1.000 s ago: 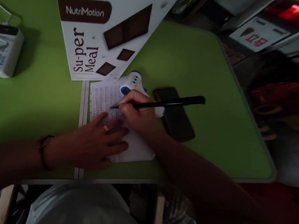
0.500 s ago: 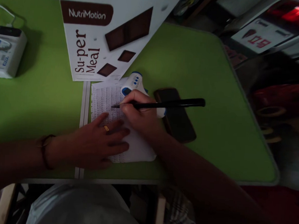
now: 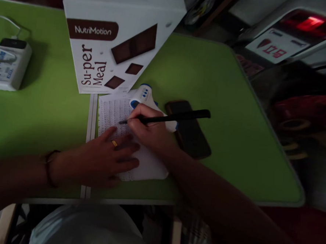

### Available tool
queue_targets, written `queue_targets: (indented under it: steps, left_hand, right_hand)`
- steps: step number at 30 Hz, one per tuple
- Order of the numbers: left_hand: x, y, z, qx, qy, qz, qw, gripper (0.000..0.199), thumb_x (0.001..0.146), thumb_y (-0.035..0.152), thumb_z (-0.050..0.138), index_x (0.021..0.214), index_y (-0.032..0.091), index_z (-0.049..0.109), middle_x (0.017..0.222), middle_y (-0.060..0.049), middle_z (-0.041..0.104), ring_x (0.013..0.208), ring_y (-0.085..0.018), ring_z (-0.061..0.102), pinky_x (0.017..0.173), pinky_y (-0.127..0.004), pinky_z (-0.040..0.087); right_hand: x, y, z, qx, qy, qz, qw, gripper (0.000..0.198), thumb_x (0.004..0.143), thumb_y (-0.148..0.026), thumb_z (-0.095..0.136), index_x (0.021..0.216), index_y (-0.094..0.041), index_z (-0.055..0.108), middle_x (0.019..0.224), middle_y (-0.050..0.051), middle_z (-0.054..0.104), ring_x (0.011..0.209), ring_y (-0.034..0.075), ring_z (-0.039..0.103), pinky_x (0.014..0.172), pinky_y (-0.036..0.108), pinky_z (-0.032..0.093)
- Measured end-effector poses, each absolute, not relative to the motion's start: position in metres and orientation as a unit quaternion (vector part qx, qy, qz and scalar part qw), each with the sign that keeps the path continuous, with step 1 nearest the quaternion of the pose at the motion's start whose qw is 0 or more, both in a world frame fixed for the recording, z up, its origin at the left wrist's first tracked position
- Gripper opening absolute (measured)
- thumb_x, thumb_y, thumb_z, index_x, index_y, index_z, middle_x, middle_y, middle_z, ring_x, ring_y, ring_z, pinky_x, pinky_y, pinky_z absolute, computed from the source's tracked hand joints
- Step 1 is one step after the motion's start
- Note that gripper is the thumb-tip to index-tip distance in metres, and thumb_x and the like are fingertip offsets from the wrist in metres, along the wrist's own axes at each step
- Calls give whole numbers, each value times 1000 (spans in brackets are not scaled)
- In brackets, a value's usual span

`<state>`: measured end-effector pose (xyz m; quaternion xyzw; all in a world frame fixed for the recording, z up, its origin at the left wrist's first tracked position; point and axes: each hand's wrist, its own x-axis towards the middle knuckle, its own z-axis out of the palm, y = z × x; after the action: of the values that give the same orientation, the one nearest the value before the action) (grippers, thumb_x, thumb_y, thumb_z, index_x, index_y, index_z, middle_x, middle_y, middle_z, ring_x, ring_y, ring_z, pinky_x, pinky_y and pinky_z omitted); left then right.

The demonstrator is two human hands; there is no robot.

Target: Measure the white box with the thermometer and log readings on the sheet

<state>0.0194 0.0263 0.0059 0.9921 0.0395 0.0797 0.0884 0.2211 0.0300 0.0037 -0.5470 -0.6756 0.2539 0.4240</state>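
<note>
A sheet of paper covered in rows of small handwriting lies on the green table. My left hand, with a ring and a wrist band, rests flat on its lower left part, fingers spread. Closed in a writing grip, my right hand holds a black pen, its tip at the written rows. Just behind that hand is a white and blue infrared thermometer, partly hidden by the hand. Beside it a dark phone lies face up, partly under the pen's far end.
A white NutriMotion box stands at the paper's far edge. On the left, a white power adapter has cables plugged in. The green table ends at a rounded right edge, with a device showing a red light beyond.
The view has tilted slightly, so the box and table sit lower in the picture. The pen has shifted slightly over the paper and its rear end has swung a little. The left hand stays on the sheet.
</note>
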Motion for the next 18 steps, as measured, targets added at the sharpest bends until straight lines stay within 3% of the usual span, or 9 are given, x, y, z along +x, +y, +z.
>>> queue_targets:
  steps: [3, 6, 12, 14, 18]
  left_hand:
    - [19, 25, 4, 992, 41, 84, 82, 50, 92, 43, 67, 137, 21, 59, 149, -12, 51, 140, -39, 40, 116, -62, 30]
    - [20, 22, 3, 992, 49, 90, 72, 52, 92, 44, 68, 137, 20, 59, 150, -14, 50, 141, -38, 40, 116, -62, 32]
    - [24, 11, 13, 993, -29, 109, 42, 28, 103, 20, 49, 120, 12, 69, 134, -14, 62, 126, -27, 56, 111, -40, 43]
    - [25, 7, 17, 992, -65, 95, 41, 31, 105, 16, 43, 119, 14, 71, 135, -10, 63, 125, -24, 57, 111, -35, 43]
    - [27, -1, 23, 995, -57, 74, 45, 35, 106, 17, 40, 123, 12, 70, 135, -8, 64, 123, -20, 58, 112, -32, 43]
  right_hand:
    - [223, 28, 4, -533, -695, 224, 427, 10, 80, -16, 54, 73, -22, 55, 62, -5, 55, 57, 11, 50, 55, 25, 41]
    - [230, 24, 4, -487, -761, 138, 406, 11, 90, -19, 54, 93, -23, 64, 82, 1, 66, 75, 15, 63, 69, 29, 51]
    - [244, 28, 3, -462, -871, -40, 163, 36, 94, -6, 41, 115, -19, 68, 107, 13, 69, 100, 26, 64, 83, 39, 54]
    - [242, 29, 11, -464, -866, -42, 179, 40, 94, -6, 41, 119, -20, 69, 113, 14, 70, 102, 27, 65, 86, 42, 55]
    - [236, -11, 48, -478, -808, 47, 342, 33, 100, -22, 46, 122, -32, 69, 117, 7, 70, 106, 25, 67, 90, 42, 56]
